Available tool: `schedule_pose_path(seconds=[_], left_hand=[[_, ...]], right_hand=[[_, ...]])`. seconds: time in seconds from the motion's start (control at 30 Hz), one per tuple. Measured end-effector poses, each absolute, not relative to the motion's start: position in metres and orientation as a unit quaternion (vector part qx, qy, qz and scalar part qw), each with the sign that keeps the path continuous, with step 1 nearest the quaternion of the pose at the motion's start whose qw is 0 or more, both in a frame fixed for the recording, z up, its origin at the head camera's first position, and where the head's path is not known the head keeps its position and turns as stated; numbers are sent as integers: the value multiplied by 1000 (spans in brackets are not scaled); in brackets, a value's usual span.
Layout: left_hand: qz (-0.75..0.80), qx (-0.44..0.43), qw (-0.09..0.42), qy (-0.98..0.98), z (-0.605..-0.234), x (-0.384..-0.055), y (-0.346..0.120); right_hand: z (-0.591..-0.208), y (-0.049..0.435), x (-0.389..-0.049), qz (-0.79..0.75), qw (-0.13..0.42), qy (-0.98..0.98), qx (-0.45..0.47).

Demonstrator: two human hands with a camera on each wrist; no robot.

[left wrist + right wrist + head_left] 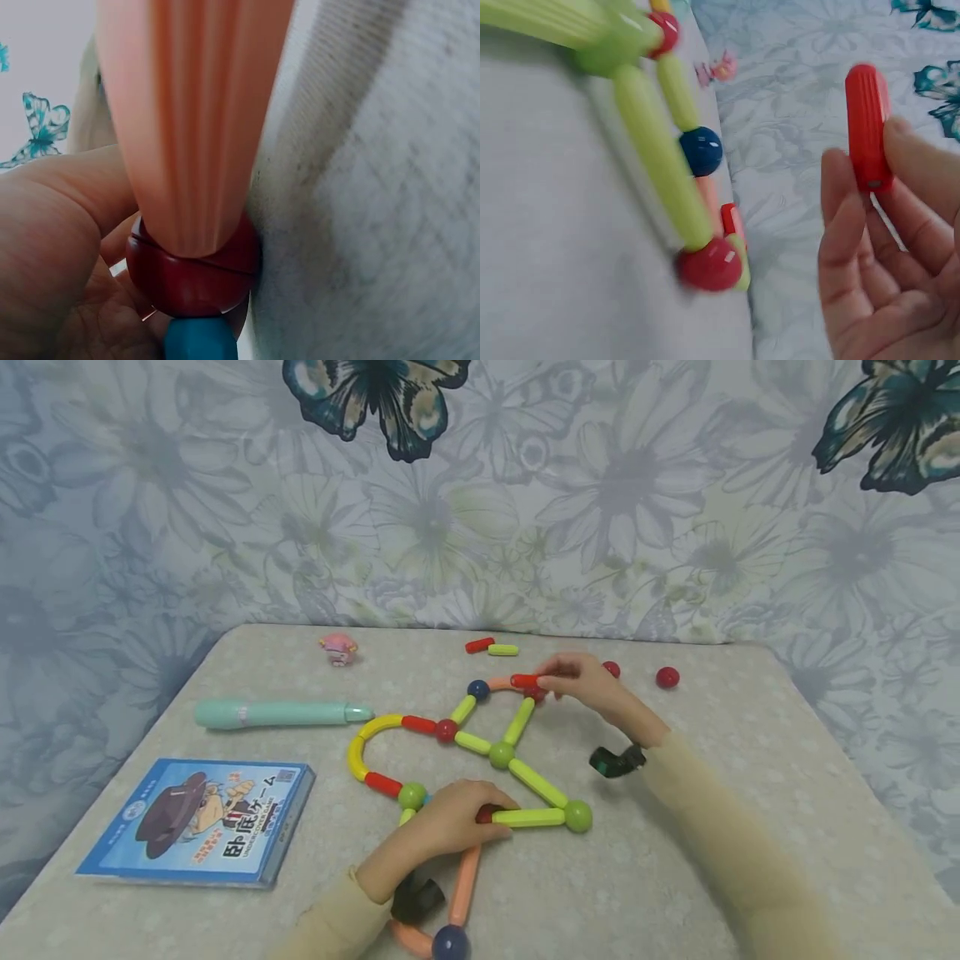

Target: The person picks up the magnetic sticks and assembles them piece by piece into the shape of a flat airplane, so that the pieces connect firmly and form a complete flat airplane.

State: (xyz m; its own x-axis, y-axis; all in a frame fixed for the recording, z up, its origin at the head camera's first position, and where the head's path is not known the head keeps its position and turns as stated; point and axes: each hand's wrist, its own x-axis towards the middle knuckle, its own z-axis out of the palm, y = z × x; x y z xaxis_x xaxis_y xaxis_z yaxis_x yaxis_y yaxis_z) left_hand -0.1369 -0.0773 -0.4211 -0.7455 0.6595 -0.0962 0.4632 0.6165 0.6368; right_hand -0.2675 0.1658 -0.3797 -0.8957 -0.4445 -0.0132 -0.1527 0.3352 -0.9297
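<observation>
A magnetic stick-and-ball figure lies on the table, with yellow-green sticks, red, blue and green balls and a yellow arc [356, 752]. My right hand [581, 683] pinches a short red magnetic stick [868, 127] between thumb and fingers. In the right wrist view it is held apart from the red ball [711, 264] at the end of a yellow-green stick [664, 157]. My left hand [457, 818] grips another red ball [193, 271] low in the figure. In the left wrist view an orange stick [196, 127] and a blue stick [199, 339] join that ball.
A blue game box [202, 822] and a mint-green pen-like tube [277, 713] lie on the left. At the back stand a small pink figurine [340, 648] and a loose yellow-green stick [503, 650] beside a red one [480, 645]. A loose red ball [667, 677] sits at the back right.
</observation>
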Motion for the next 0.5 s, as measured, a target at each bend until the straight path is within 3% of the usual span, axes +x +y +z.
schedule_pose_path(seconds=[0.3,0.5], left_hand=[[293,309,168,889,-419,-139,-79],[299,313,168,885,-423,-139,-76]], right_hand=[[-410,248,-168,-509,147,837,-134],[-429,260,-140,-487,160,845,-150]])
